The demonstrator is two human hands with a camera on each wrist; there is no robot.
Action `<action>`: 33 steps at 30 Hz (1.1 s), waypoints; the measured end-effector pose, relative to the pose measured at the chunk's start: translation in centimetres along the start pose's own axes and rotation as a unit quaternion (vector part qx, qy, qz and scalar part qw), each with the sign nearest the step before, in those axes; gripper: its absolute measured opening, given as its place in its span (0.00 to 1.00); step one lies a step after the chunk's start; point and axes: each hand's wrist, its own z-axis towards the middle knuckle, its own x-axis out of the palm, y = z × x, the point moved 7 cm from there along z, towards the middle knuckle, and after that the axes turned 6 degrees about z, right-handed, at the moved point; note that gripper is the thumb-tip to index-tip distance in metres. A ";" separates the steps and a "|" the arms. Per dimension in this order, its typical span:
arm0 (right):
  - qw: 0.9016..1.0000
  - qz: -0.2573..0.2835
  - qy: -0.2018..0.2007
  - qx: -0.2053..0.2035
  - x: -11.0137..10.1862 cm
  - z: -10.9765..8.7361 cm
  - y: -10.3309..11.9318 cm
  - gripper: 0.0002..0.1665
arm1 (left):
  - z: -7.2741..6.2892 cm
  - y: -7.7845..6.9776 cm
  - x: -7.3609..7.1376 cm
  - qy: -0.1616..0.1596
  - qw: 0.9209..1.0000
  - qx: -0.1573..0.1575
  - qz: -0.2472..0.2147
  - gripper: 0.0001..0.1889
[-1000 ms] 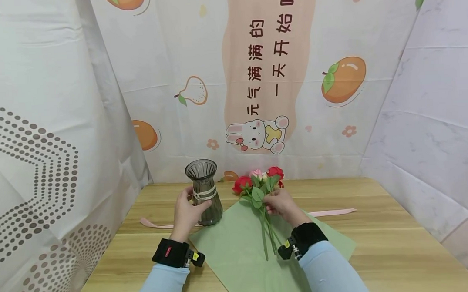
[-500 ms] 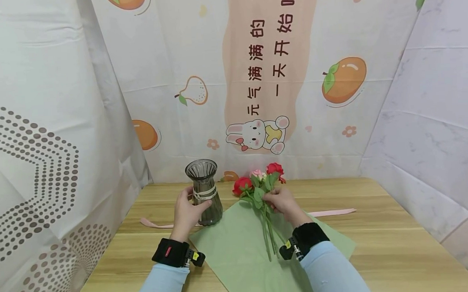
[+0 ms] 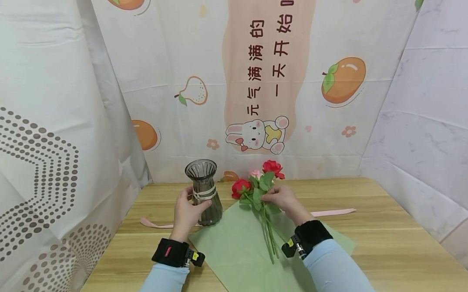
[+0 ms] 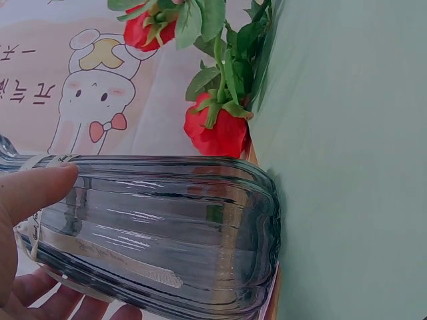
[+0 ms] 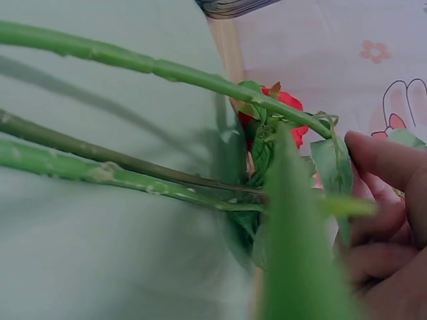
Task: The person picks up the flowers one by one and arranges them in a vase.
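Note:
A ribbed, smoky glass vase (image 3: 210, 210) with cord wound round its waist stands upright, and my left hand (image 3: 185, 215) grips it from the left. In the left wrist view the thumb lies along the cord of the vase (image 4: 153, 227), with the other fingers behind. To the right, my right hand (image 3: 285, 200) pinches a rose by its stem just below the bloom. That red rose (image 3: 272, 168) is raised over another red rose (image 3: 241, 188) and a pink rose (image 3: 255, 174). Several green stems (image 5: 120, 57) trail toward me in the right wrist view; leaves partly hide the fingertips.
Under the stems a sheet of green wrapping paper (image 3: 239, 259) covers the middle of the wooden table (image 3: 399, 243). A pink ribbon (image 3: 333, 212) passes beneath it, with ends out on both sides. Behind hangs a printed curtain (image 3: 159, 57).
My right hand has lifted the red rose slightly up and to the left, and its wrist has shifted a little right. The left hand and the vase have stayed put.

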 end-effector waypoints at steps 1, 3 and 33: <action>1.000 -0.005 -0.002 -0.006 -0.1 0.0 0.2 0.10 | 0.0 0.0 0.0 -0.001 1.000 0.000 0.000 0.39; 1.000 -0.009 -0.005 -0.016 -0.4 0.0 0.5 0.10 | 0.0 -0.1 -0.1 -0.001 1.000 0.000 -0.001 0.39; 0.995 0.084 0.048 0.010 -0.9 -0.4 0.5 0.10 | 0.1 0.2 0.1 0.002 1.000 -0.004 -0.007 0.40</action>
